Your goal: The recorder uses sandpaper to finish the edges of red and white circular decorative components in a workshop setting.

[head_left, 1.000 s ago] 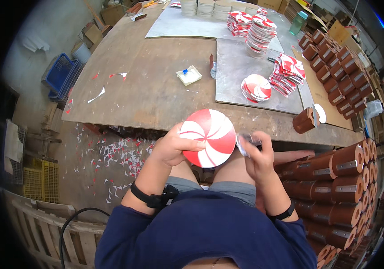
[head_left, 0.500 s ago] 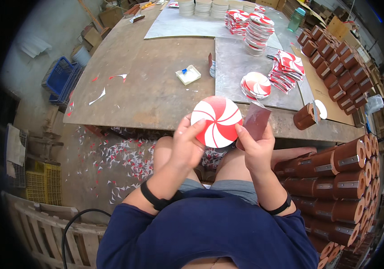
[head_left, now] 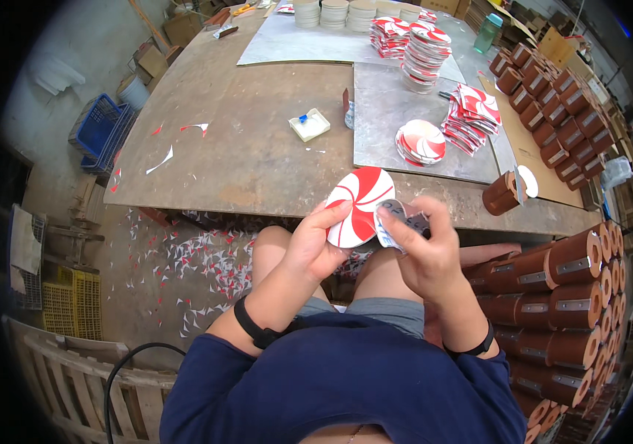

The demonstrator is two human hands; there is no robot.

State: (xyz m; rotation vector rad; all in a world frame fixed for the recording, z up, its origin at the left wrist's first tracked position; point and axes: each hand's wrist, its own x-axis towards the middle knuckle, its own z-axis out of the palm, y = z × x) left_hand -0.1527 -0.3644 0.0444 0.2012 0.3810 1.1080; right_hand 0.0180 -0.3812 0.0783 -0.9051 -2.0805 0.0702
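Above my lap, my left hand (head_left: pixel 319 248) grips a round disc (head_left: pixel 361 201) with a red and white swirl, its thumb on the face and its fingers behind. My right hand (head_left: pixel 429 248) pinches a folded piece of sandpaper (head_left: pixel 388 231), pale printed backing outward, against the disc's right edge. The hand covers much of the sandpaper. Beyond the hands, a short pile of swirl discs (head_left: pixel 421 142) lies on a grey board (head_left: pixel 383 111). Beside it leans a stack of untrimmed swirl pieces (head_left: pixel 473 111) with pointed corners.
A taller stack of swirl discs (head_left: pixel 425 55) stands farther back. Brown cylinders are piled on the table's right (head_left: pixel 568 122) and beside my right arm (head_left: pixel 553 303). A small square dish (head_left: pixel 310 126) sits mid-table. Paper scraps (head_left: pixel 198 270) litter the floor.
My right hand has turned the sandpaper over, from its brown face to its printed backing, and brought it onto the disc's edge. The disc has tilted and turned slightly.
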